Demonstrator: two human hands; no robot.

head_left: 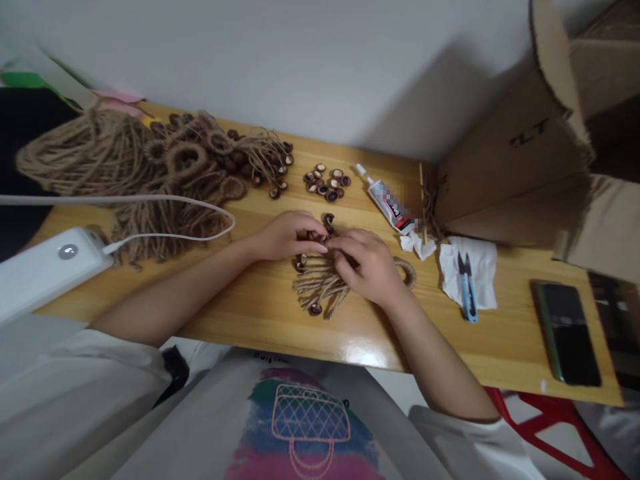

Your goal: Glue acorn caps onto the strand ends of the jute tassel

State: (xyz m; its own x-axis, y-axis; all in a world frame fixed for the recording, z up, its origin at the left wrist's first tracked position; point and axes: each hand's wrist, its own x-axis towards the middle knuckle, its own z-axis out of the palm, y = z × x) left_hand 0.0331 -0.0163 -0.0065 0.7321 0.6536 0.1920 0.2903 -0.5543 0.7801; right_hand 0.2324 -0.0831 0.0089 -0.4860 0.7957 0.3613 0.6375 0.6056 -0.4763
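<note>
My left hand (286, 236) is closed, thumb and fingers around a small brown nut shell (316, 237). My right hand (367, 263) meets it there, its fingertips pinched at the shell; what they grip is hidden. Under my right hand lies a jute rope tassel (320, 281), its strands fanned out to the left. The tassel's wrapped ring (406, 272) shows just past my right wrist. Brown shells lie at several strand ends, one of them a shell (315, 309) at the lower edge.
A jute rope heap (95, 157) with rings and shells fills the left. Loose shell halves (327, 181) and a glue tube (393, 203) lie behind my hands. Blue thread snips (467, 290) rest on white tissue (485, 267), near a phone (567, 333), cardboard box (500, 153) and white power bank (45, 267).
</note>
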